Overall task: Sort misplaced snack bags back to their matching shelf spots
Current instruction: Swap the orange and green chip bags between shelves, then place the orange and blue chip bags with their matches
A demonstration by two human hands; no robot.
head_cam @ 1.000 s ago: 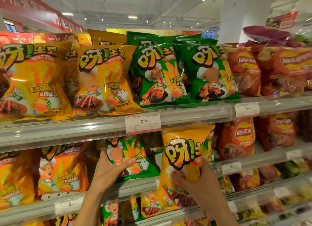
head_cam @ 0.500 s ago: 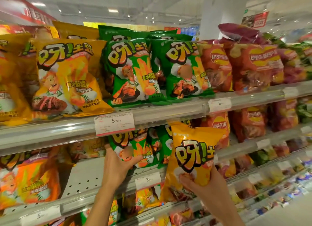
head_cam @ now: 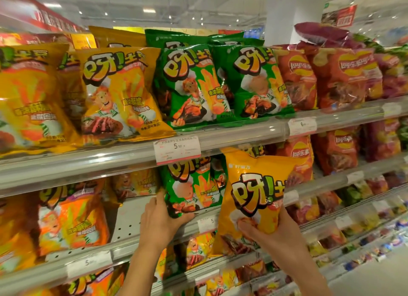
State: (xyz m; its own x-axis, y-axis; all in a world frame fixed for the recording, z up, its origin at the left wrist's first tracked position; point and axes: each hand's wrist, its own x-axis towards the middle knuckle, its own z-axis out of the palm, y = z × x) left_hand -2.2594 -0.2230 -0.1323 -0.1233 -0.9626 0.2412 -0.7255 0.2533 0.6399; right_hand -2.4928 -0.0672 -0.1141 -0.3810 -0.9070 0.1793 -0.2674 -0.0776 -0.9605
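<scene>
My right hand [head_cam: 280, 236] grips the lower part of a yellow snack bag [head_cam: 254, 198] and holds it in front of the second shelf's edge, right of centre. My left hand [head_cam: 161, 220] grips the bottom left corner of a green snack bag [head_cam: 192, 187] that stands on the second shelf [head_cam: 130, 220]. Behind that green bag more green bags are partly hidden. On the top shelf [head_cam: 231, 136] stand yellow bags [head_cam: 119, 92] to the left and green bags [head_cam: 194, 85] in the middle.
Red Lay's bags [head_cam: 340, 74] fill the right of the top and second shelves. Orange bags [head_cam: 72, 218] stand at the left of the second shelf, beside a bare perforated stretch. A 5.90 price tag [head_cam: 177, 148] hangs on the top rail. Lower shelves hold small mixed packs [head_cam: 353, 236].
My right hand has pulled the yellow bag out from the second shelf and towards me, to the right. My left hand keeps hold of the green bag. My view has shifted right.
</scene>
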